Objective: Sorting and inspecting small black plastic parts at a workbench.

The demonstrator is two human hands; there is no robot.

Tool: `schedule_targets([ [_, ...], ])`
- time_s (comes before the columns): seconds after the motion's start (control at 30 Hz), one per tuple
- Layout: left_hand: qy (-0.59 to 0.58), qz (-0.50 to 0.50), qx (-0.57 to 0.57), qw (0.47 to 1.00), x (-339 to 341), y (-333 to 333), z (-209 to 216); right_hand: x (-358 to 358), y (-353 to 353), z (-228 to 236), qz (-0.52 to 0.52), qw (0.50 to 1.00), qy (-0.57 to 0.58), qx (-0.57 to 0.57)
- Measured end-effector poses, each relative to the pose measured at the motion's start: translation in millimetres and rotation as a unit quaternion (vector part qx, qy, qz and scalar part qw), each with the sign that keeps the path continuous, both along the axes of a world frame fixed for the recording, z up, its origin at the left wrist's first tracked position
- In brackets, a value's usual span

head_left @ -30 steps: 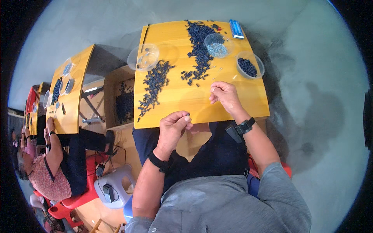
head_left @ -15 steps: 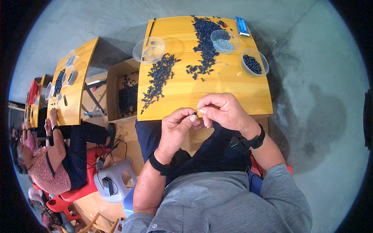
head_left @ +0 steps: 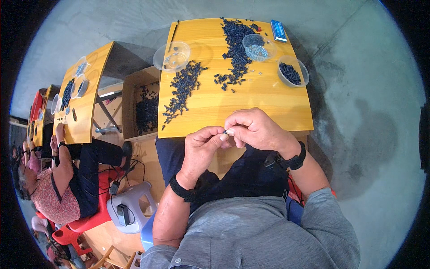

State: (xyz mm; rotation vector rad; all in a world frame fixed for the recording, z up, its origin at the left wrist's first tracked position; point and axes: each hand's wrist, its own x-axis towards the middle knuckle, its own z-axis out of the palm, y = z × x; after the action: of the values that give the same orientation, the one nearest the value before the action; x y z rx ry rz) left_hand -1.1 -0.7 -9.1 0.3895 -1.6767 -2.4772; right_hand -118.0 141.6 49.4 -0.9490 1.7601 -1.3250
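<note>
Just past the table's near edge, over my lap, both hands meet fingertip to fingertip. Thumb and forefinger of my left hand (head_left: 204,144) pinch a small black cylindrical piece (head_left: 225,132), mostly covered by the fingers. Against that piece press the closed fingertips of my right hand (head_left: 256,129); whatever they hold is too small to make out. Ahead on the yellow table (head_left: 264,105) lie a left pile of short black cylindrical pieces (head_left: 184,87) and a larger far pile (head_left: 236,45) of the same pieces.
A clear bowl (head_left: 171,57) stands at far left, another bowl (head_left: 258,53) holds small silvery parts, and a right-hand bowl (head_left: 290,74) holds black pieces. A blue box (head_left: 278,31) lies at the far right corner. Left are a cardboard box (head_left: 141,105) and a person at another table (head_left: 92,71).
My right hand has moved slightly left, and its fingertips now touch the black piece in my left hand. A small gap between the fingertips has closed.
</note>
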Motion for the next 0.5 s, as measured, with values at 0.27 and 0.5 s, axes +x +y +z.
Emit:
schedule_targets([
  [0.27, -0.001, -0.008, -0.047, 0.999, -1.4, -0.9, -1.3, -5.2, -6.0, 9.2, 0.026, 0.999, 0.012, 0.046],
  [0.5, -0.004, 0.01, 0.016, 1.0, -1.0, -1.7, 5.3, 1.8, -4.3, 5.5, -0.026, 1.0, 0.007, -0.004],
])
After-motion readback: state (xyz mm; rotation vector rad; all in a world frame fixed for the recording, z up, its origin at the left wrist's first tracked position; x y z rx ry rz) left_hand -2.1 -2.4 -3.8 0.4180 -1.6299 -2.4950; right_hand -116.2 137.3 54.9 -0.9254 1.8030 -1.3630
